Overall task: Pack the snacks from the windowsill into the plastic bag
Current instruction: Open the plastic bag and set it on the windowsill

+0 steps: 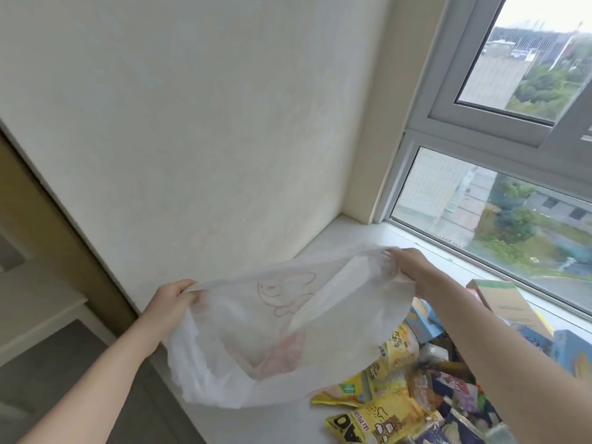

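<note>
The thin, translucent white plastic bag [272,341] with a red cartoon outline printed on it is held spread above the white windowsill [346,238], in the corner where the sill meets the cream wall [192,123]. Its mouth is stretched wide between both hands and its lower body sags onto the sill. A faint pinkish patch shows through the film near the bottom; whether this is print or contents cannot be told. No snack is clearly visible inside.

The left hand [169,302] is at the left edge of the mouth, fingers curled over the rim, grip clenched on the film. The right hand [407,264] is at the far right edge, close to the window frame; its fingers pinch a bunched section of the rim. Both forearms are bare and extend up from the bottom of the view.

The pile of snack packets [400,395], mostly yellow pouches with some purple and blue wrappers, lies on the sill just right of the bag, partly under the bag's right flank. A tan cardboard box [506,302] stands beyond the pile beside the glass. The grey-framed window [480,129] shows buildings and trees outside.
</note>
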